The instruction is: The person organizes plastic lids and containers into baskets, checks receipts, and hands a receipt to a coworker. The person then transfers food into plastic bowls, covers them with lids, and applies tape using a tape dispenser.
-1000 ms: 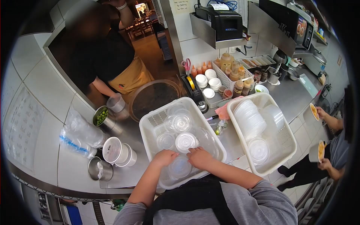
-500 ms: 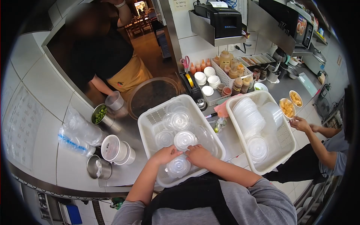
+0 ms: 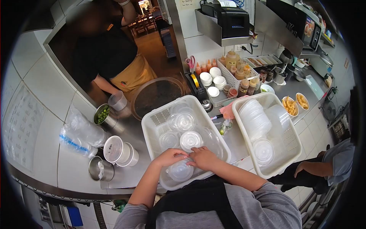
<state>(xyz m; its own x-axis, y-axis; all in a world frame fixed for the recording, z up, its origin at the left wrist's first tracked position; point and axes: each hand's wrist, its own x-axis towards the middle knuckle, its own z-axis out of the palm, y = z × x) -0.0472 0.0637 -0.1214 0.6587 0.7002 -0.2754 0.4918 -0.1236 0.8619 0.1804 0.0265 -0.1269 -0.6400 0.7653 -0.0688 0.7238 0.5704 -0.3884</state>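
Both my hands are over the near part of a white perforated basket (image 3: 151, 131) with clear round plastic lids inside. My left hand (image 3: 171, 157) has its fingers bent, the tips close to my right hand (image 3: 203, 158). Just beneath the hands lies a clear domed lid (image 3: 180, 171); a stack of lids (image 3: 191, 141) is right beyond them. The right fingers curl down beside the domed lid. Whether either hand pinches something small cannot be made out.
Another white basket (image 3: 249, 152) holds stacked clear containers. Left are tubs (image 3: 114, 150), metal pots (image 3: 101, 169) and plastic bags (image 3: 82, 129). Sauce bottles (image 3: 231, 60), bowls and two cups of fries (image 3: 289, 106) stand farther back. One person (image 3: 114, 49) is behind a round tray; another (image 3: 324, 168) is right.
The co-worker on the right has set two cups of fries on the counter and drawn the hands back. My hands came closer together over the domed lid, which has shifted slightly.
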